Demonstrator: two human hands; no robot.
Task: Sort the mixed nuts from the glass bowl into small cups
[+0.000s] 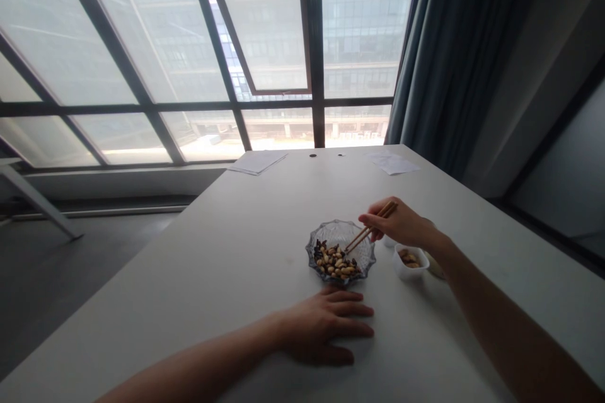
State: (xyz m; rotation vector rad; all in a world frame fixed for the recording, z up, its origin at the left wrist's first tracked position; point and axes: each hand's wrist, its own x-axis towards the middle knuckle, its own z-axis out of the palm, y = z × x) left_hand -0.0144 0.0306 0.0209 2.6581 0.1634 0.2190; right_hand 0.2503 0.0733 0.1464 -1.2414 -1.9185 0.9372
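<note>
Both bare forearms reach in from the bottom of my view, the left from about 7 o'clock and the right from about 5 o'clock. My left hand (324, 326) lies open and palm down on the white table (198, 302), fingers pointing toward 3 o'clock and ending just short of the dish. My right hand (396, 223) is closed around wooden chopsticks (371, 225) and is raised above the tabletop. Their long axis slants from the upper ends at about 2 o'clock down to the tips at about 8 o'clock, over the dish. The tips reach the edge of the pile, but I cannot tell whether they grip anything.

A cut-glass dish (366, 253) sits at 12 o'clock, holding peanuts (335, 262) mixed with dark pieces (320, 250). Just beside it at about 2 o'clock stands a small white cup (418, 271) with a few nuts (409, 258) inside. Farther off, two sheets of paper (258, 162) (392, 164) lie near the far edge, at 11 and 1 o'clock; no writing on them is legible. Beyond is a large window (123, 107), with a dark curtain (449, 56) at 1 o'clock.
</note>
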